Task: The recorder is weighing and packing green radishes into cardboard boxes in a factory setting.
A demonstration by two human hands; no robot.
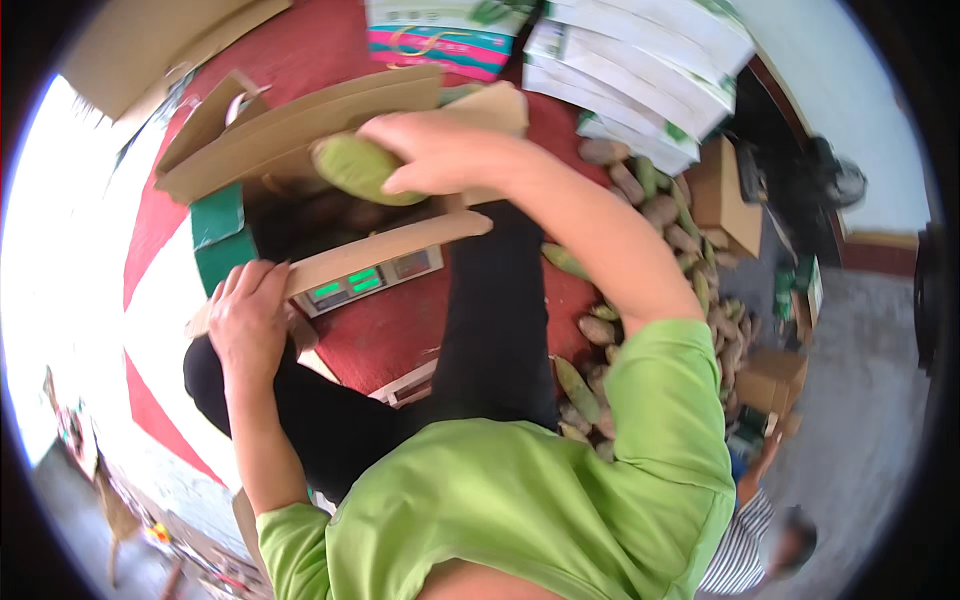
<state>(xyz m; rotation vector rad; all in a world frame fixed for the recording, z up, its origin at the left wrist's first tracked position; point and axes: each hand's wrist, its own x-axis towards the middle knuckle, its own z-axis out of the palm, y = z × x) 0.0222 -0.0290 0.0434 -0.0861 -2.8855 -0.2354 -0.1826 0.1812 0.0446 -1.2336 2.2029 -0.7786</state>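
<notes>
My right hand [440,150] is closed round one end of a green, oblong fruit that looks like a melon [352,168]. It holds this melon over the mouth of an open cardboard box [222,235] with green outer sides. Several dark, rounded shapes lie in the shaded inside, too dim to name. With fingers bent over its edge, my left hand [247,312] grips the left end of the near flap [390,250]. The other flaps stand folded outward. Under the near flap shows a scale [412,264] with lit green displays.
To the right, a pile of brown and green oblong produce [660,212] covers the floor. White printed cartons [640,60] are stacked beyond it. Brown boxes [728,195] stand farther right. A person in a striped shirt [742,545] is at the lower right. Red covering [370,340] lies under the scale.
</notes>
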